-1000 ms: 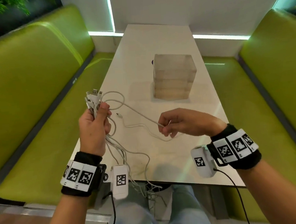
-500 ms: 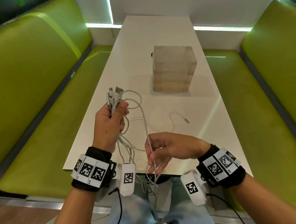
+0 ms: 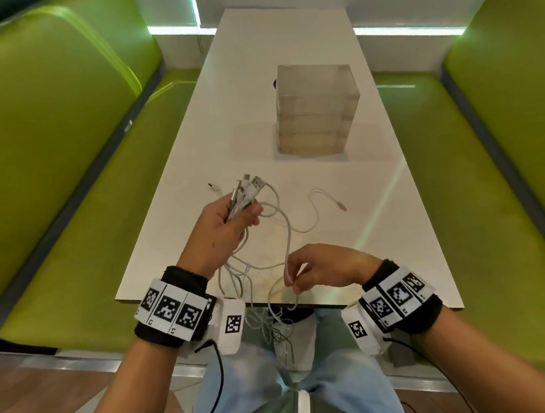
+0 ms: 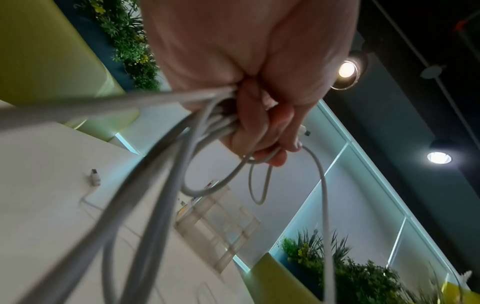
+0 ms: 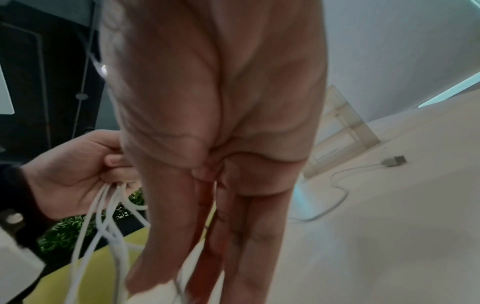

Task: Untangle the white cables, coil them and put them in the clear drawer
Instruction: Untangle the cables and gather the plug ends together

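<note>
The white cables (image 3: 267, 225) hang as a tangled bundle over the near edge of the white table (image 3: 288, 61), their plug ends (image 3: 247, 188) gathered and sticking up out of the left hand (image 3: 225, 231). That hand's fingers are curled tight round the bunch, thumb pressed across the strands; from it the cords drop in loops past the table edge toward the person's lap. One strand arcs over to the right hand (image 3: 323, 270), which pinches it between thumb and fingertips above the near edge, the other fingers loosely bent. A further length of cable lies flat on the table to the right of the bundle, its plug (image 3: 341, 206) resting on the surface; another small plug (image 3: 214, 187) lies on the table just left of the bundle. The clear drawer (image 3: 318, 107), a stacked see-through unit, stands farther back at mid-table, its drawers closed; what they hold cannot be made out. Green benches (image 3: 53, 140) flank both long edges.
</note>
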